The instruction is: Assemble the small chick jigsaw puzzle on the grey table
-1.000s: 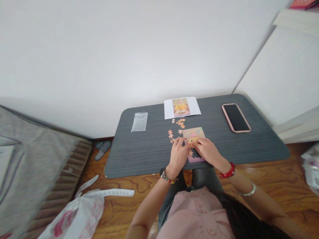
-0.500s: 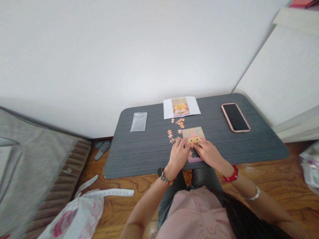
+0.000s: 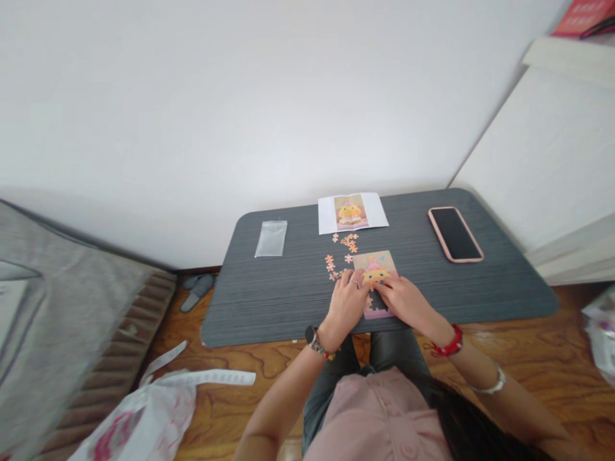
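A partly assembled jigsaw puzzle [image 3: 375, 261] with a yellow cartoon figure lies near the front edge of the dark table. A dark gap shows in its lower half. My left hand [image 3: 346, 299] is closed at the puzzle's left side, a ring on one finger. From the right, my right hand [image 3: 407, 301] is closed over the puzzle, its fingertips close to the left hand's at the middle. Any single piece between the fingers is too small to make out. Loose puzzle pieces [image 3: 330, 263] lie to the left, and more pieces [image 3: 352, 242] lie behind the puzzle.
A folded reference sheet [image 3: 328, 216] with the same picture lies at the back of the table [image 3: 259, 301]. A clear plastic bag [image 3: 271, 239] is at the left, a phone in a pink case [image 3: 455, 234] at the right. A white wall [image 3: 240, 115] stands behind.
The view has tilted slightly, so the table sits a little lower in the picture. Both hands stay at the puzzle with hardly any visible movement.
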`<state>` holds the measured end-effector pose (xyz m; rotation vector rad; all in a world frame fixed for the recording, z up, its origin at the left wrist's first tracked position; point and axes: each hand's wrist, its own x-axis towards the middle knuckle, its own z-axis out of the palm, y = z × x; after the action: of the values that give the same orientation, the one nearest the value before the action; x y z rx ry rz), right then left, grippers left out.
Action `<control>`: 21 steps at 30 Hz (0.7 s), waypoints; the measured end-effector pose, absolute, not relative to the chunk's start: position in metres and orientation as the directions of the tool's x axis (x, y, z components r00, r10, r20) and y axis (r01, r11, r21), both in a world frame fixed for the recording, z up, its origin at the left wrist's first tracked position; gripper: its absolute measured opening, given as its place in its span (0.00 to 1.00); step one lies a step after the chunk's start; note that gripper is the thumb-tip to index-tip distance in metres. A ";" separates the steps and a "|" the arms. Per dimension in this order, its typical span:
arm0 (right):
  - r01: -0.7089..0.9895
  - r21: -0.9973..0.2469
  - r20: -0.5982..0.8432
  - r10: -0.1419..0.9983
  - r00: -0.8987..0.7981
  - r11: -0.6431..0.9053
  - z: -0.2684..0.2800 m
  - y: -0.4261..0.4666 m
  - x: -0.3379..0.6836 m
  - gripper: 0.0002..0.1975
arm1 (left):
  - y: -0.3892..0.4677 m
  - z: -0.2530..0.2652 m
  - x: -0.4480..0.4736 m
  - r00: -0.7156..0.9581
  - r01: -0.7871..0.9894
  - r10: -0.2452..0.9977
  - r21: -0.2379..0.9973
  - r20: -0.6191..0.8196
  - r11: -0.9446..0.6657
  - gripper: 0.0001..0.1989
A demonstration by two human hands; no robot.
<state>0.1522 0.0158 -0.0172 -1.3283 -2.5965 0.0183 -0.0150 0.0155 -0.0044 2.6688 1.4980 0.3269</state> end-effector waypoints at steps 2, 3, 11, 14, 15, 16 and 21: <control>0.794 -0.151 0.189 0.806 -0.561 0.588 -0.017 0.018 0.152 0.11 | 0.018 -0.005 -0.015 0.503 0.827 0.848 0.191 0.168 -0.528 0.09; 0.791 -0.173 0.186 0.808 -0.559 0.587 -0.016 0.020 0.153 0.10 | 0.019 -0.005 -0.015 0.498 0.822 0.848 0.211 0.181 -0.528 0.08; 0.785 -0.392 0.199 0.877 -0.437 0.480 0.001 0.061 0.200 0.12 | 0.048 -0.008 -0.052 0.342 0.838 0.901 0.347 0.266 -0.420 0.08; 0.753 -0.497 0.230 0.902 -0.365 0.431 -0.001 0.077 0.222 0.12 | 0.066 -0.010 -0.066 0.251 0.858 0.936 0.391 0.248 -0.334 0.07; 0.747 -0.517 0.232 0.909 -0.348 0.418 -0.003 0.080 0.227 0.12 | 0.073 -0.010 -0.067 0.244 0.860 0.939 0.395 0.241 -0.325 0.07; 0.742 -0.533 0.232 0.914 -0.333 0.406 -0.005 0.082 0.230 0.12 | 0.081 -0.010 -0.067 0.235 0.863 0.941 0.393 0.242 -0.316 0.07; 0.704 -0.596 0.231 0.922 -0.310 0.386 -0.015 0.082 0.233 0.13 | 0.121 -0.003 -0.053 0.403 0.845 0.893 0.293 0.199 -0.447 0.09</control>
<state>0.2329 0.0820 -0.0151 -1.3911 -2.1078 0.5293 -0.0534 0.1210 -0.0032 2.5063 1.5646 0.4956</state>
